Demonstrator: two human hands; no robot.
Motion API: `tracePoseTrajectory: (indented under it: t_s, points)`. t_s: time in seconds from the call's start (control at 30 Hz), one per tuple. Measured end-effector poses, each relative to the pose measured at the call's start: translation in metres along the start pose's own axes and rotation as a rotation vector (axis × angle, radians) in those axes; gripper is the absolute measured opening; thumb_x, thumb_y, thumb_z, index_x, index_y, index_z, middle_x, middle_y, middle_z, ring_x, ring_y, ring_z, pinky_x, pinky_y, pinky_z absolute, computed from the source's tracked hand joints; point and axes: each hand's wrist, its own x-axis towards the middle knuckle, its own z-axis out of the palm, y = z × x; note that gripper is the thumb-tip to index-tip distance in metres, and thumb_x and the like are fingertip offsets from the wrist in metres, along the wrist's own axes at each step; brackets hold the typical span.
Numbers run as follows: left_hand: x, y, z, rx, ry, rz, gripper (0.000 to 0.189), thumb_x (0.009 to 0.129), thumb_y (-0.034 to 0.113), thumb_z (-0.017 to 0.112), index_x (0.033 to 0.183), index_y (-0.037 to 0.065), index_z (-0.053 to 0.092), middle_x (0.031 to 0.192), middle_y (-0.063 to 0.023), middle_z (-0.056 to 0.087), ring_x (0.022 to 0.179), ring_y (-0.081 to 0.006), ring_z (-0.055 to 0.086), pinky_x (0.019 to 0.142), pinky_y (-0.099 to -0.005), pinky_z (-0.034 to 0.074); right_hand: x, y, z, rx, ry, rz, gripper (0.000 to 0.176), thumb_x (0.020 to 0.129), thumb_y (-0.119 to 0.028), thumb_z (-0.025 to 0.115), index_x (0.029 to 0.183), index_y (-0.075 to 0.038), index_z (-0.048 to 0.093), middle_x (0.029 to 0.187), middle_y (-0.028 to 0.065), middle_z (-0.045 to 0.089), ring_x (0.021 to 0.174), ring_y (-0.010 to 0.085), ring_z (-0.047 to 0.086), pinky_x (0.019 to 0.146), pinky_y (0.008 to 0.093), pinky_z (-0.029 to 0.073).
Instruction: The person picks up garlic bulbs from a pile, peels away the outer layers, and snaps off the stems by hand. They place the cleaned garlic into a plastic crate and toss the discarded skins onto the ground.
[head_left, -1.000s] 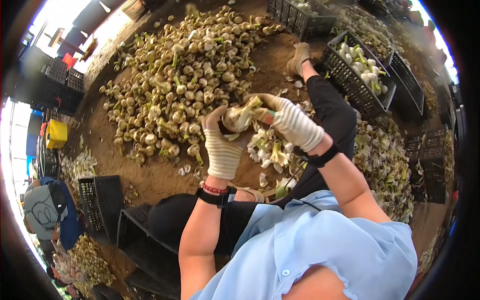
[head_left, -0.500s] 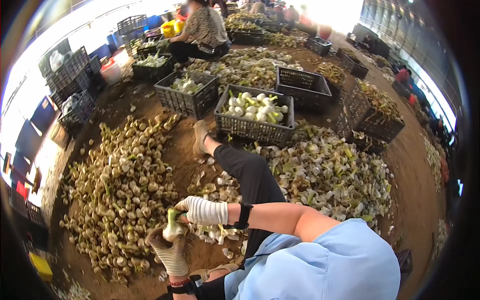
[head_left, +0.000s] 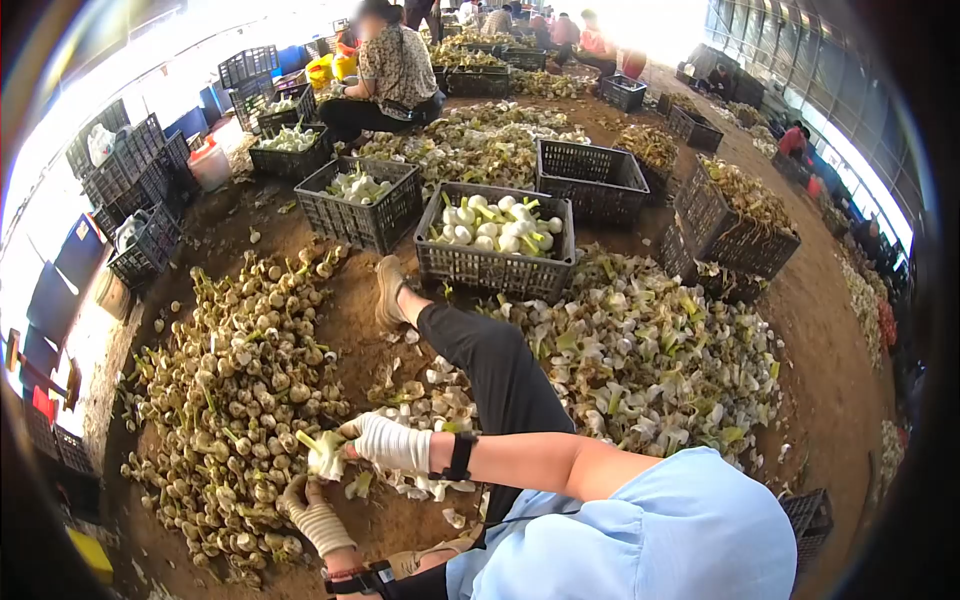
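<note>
Pinched in my gloved right hand (head_left: 388,441) is a white garlic bulb (head_left: 325,458), its short green stem pointing up and left. A loose pale peel (head_left: 358,486) shows just below it. My left hand (head_left: 314,512), in a striped glove, is just beneath the bulb at the pile's edge, its thumb and fingers apart. Beside both hands spreads a large heap of unpeeled garlic (head_left: 235,400), brownish with short stems. Shed skins (head_left: 425,400) lie on the ground by my outstretched leg.
Beyond my foot stands a black crate of peeled white garlic (head_left: 495,265), between another partly filled crate (head_left: 360,215) and a dark crate (head_left: 592,190). A broad mound of peels (head_left: 660,360) lies right of my leg. A seated person (head_left: 395,75) works farther back.
My right hand has moved slightly left and down with the bulb, which has tipped leftward. My left hand has come away from the bulb and sits lower. The view has shifted slightly.
</note>
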Motion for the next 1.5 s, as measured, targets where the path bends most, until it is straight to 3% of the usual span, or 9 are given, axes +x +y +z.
tracePoseTrajectory:
  t_s: [0.1, 0.17, 0.3, 0.43, 0.6, 0.93, 1.2, 1.4, 1.5]
  points:
    - [-0.032, 0.043, 0.022, -0.310, -0.077, -0.054, 0.035, 0.092, 0.019, 0.070, 0.122, 0.008, 0.055, 0.117, -0.0091, 0.062, 0.102, -0.0190, 0.060, 0.088, -0.0317, 0.052, -0.024, -0.023, 0.025, -0.356, 0.135, 0.100, 0.032, 0.085, 0.000, 0.059, 0.116, -0.004, 0.065, 0.087, 0.0068, 0.069, 0.075, 0.0142, 0.058, 0.071, 0.0330, 0.051]
    - [-0.035, 0.041, 0.019, -0.129, -0.014, -0.064, 0.038, 0.091, 0.030, 0.070, 0.120, 0.011, 0.055, 0.115, -0.0083, 0.063, 0.102, -0.0210, 0.060, 0.088, -0.0347, 0.052, -0.003, 0.045, 0.025, -0.602, 0.091, -0.552, 0.034, 0.087, -0.002, 0.057, 0.120, -0.003, 0.063, 0.082, 0.0064, 0.066, 0.072, 0.0158, 0.059, 0.068, 0.0342, 0.052]
    - [-0.028, 0.051, -0.002, -0.567, 0.204, -0.391, 0.038, 0.090, 0.030, 0.072, 0.122, 0.016, 0.058, 0.111, -0.0077, 0.065, 0.098, -0.0251, 0.062, 0.081, -0.0424, 0.054, -0.038, -0.016, 0.023, -0.116, -0.079, 0.225, 0.030, 0.084, -0.002, 0.061, 0.113, -0.004, 0.069, 0.093, 0.0015, 0.067, 0.083, 0.0077, 0.058, 0.067, 0.0233, 0.049]
    - [-0.014, 0.025, -0.033, -0.666, 0.195, -0.157, 0.033, 0.087, 0.029, 0.076, 0.113, 0.012, 0.063, 0.101, -0.0038, 0.068, 0.085, -0.0183, 0.065, 0.075, -0.0348, 0.055, -0.035, -0.002, -0.033, -0.064, 0.101, 0.006, 0.027, 0.091, -0.009, 0.059, 0.115, 0.001, 0.066, 0.101, 0.0042, 0.069, 0.092, 0.0103, 0.060, 0.080, 0.0267, 0.050]
    - [-0.031, 0.045, -0.012, -0.297, 0.089, 0.092, 0.020, 0.090, 0.020, 0.073, 0.106, 0.009, 0.066, 0.104, -0.0024, 0.067, 0.095, -0.0123, 0.060, 0.087, -0.0266, 0.050, 0.000, 0.018, -0.031, -1.265, 0.040, 0.199, 0.057, 0.091, -0.019, 0.063, 0.141, 0.000, 0.041, 0.127, 0.0281, 0.058, 0.118, 0.0430, 0.056, 0.096, 0.0431, 0.048]
    - [-0.043, 0.053, 0.003, 0.118, 0.053, 0.398, 0.026, 0.086, -0.006, 0.069, 0.110, 0.002, 0.066, 0.104, -0.0044, 0.066, 0.095, -0.0124, 0.062, 0.082, -0.0269, 0.052, 0.013, 0.001, 0.052, -1.619, 0.090, -0.691, 0.016, 0.083, -0.012, 0.060, 0.096, -0.004, 0.065, 0.086, 0.0103, 0.062, 0.085, 0.0265, 0.063, 0.072, 0.0379, 0.052]
    - [-0.038, 0.059, -0.013, 0.430, 0.008, 0.569, 0.022, 0.088, -0.004, 0.067, 0.108, 0.002, 0.065, 0.105, -0.0081, 0.066, 0.097, -0.0188, 0.062, 0.086, -0.0309, 0.050, 0.039, 0.006, -0.002, -1.323, 0.209, -0.602, 0.021, 0.081, -0.015, 0.070, 0.096, -0.002, 0.065, 0.085, 0.0169, 0.063, 0.082, 0.0355, 0.063, 0.077, 0.0414, 0.053]
    - [-0.040, 0.059, -0.017, 0.218, -0.046, 0.363, 0.023, 0.093, -0.005, 0.059, 0.114, 0.004, 0.061, 0.109, -0.0043, 0.064, 0.103, -0.0145, 0.057, 0.096, -0.0288, 0.044, 0.042, 0.012, -0.074, -1.649, 0.001, 0.234, 0.027, 0.086, -0.007, 0.059, 0.111, 0.003, 0.062, 0.098, 0.0230, 0.065, 0.092, 0.0349, 0.065, 0.076, 0.0411, 0.052]
    - [-0.037, 0.061, -0.016, 0.291, -0.088, 0.385, 0.022, 0.093, -0.005, 0.059, 0.113, 0.003, 0.061, 0.110, -0.0053, 0.064, 0.102, -0.0149, 0.058, 0.094, -0.0286, 0.045, 0.026, 0.001, -0.048, -1.100, -0.023, -0.038, 0.043, 0.084, -0.002, 0.055, 0.126, 0.002, 0.055, 0.113, 0.0250, 0.062, 0.102, 0.0350, 0.064, 0.083, 0.0407, 0.052]
